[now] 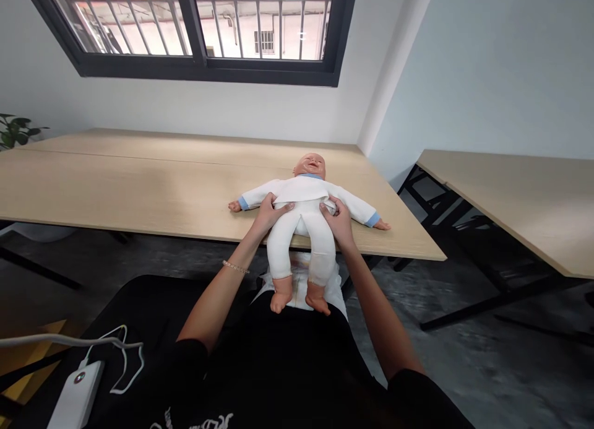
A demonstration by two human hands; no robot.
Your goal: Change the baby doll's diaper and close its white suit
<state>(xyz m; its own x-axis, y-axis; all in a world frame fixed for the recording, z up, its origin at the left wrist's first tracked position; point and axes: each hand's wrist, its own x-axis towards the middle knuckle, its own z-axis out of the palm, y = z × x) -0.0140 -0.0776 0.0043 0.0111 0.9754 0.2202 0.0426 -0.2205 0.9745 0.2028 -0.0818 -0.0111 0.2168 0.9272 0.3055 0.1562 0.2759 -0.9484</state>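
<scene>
While a smiling baby doll [301,207] with a smooth plastic head lies face up at the near edge of a pale wood-grained table [176,200], both bare hands hold it at the waist. The left hand [273,213] pinches one side, its thumb laid over the front of the white fabric trousers [321,240]; the right hand [340,221] pinches the other side likewise, with some fingertips hidden beneath cloth. Above them, the hem of a white long-sleeved top [309,189] with light-blue collar and cuffs sits loosely over the waist, and the doll's arms spread outward on the tabletop. Its legs hang past the edge, bare feet [281,294] over the person's lap. A thin beaded bracelet [236,267] circles the left wrist. At lower left, a white rectangular device [77,395] with a white cable [124,355] rests on a black seat [153,299].
</scene>
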